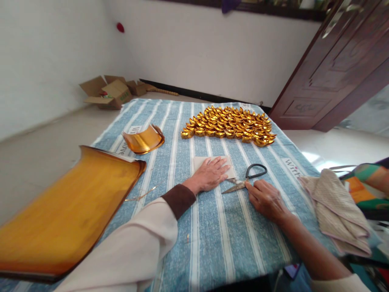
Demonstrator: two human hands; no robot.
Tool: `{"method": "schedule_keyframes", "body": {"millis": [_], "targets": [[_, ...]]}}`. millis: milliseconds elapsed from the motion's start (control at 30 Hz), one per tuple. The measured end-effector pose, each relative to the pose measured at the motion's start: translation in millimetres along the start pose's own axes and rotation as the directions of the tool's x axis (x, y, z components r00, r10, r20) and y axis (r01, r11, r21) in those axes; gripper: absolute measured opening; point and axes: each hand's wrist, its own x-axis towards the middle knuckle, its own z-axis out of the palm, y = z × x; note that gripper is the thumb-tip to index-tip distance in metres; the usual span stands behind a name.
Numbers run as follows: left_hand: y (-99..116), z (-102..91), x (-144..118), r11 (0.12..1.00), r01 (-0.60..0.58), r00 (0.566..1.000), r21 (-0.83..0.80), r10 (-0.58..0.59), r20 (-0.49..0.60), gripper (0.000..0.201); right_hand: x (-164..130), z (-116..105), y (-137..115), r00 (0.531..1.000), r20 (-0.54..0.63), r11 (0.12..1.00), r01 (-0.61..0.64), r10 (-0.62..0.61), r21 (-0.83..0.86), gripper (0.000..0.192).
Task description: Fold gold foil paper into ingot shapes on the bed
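My left hand (212, 173) lies flat with fingers stretched on a pale sheet of paper (199, 162), covering much of it. My right hand (265, 198) is closed on one handle of a pair of scissors (238, 186), and that handle is hidden under the fingers. The other black loop handle sticks up free. Both blades are spread apart and point left, the upper one at the sheet's lower right corner. I cannot tell whether it cuts into the paper.
Rows of folded gold foil ingots (227, 125) stand at the back of the striped tablecloth (179, 251). At left are a curled stack of gold foil (142, 140) and a large stack of gold sheets (67, 211). A beige towel (337, 207) lies right. Cardboard boxes (107, 95) sit beyond.
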Motion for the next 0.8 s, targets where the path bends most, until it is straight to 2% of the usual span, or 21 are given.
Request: {"method": "schedule_keyframes", "body": {"millis": [333,633,800], "targets": [[2,-3.5,2,1.000,0.023,0.999,0.001,-0.023,0.039,0.050,21,7,-5,1.000,-0.015,1.000,0.019,-0.019,0.009,0.023],[2,-2.8,1,1.000,0.018,0.999,0.021,-0.019,0.040,0.051,10,4,-10,1.000,-0.015,1.000,0.012,-0.012,0.003,0.024],[-2,-10.8,5,0.997,0.057,0.991,-0.057,-0.050,0.121,0.051,11,5,-11,1.000,-0.021,1.000,0.009,-0.009,-0.001,0.025]]}}
